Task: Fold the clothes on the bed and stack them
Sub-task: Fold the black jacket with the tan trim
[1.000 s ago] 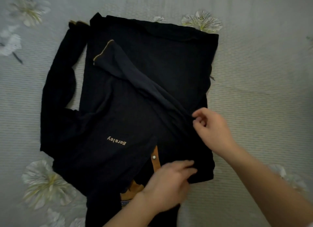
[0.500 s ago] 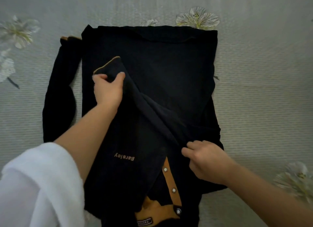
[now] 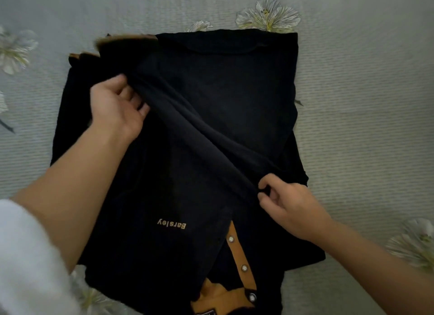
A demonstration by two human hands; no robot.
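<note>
A black long-sleeved polo shirt lies on the bed, collar toward me, with an orange placket, white buttons and gold "Barsley" lettering. One sleeve runs diagonally across the body from lower right to upper left. My left hand grips that sleeve near its cuff end at the upper left; the orange-trimmed cuff is blurred beyond it. My right hand pinches the sleeve's lower end near the shoulder. The other sleeve lies partly hidden under my left arm.
The bed cover is pale grey-green with a ribbed texture and printed white flowers around the shirt. A white sleeve on my left arm fills the lower left corner. No other garment shows in this view.
My left hand left the collar area, took hold of the sleeve near its cuff, and has carried it up and left. My right hand shifted lower along the sleeve's base.
</note>
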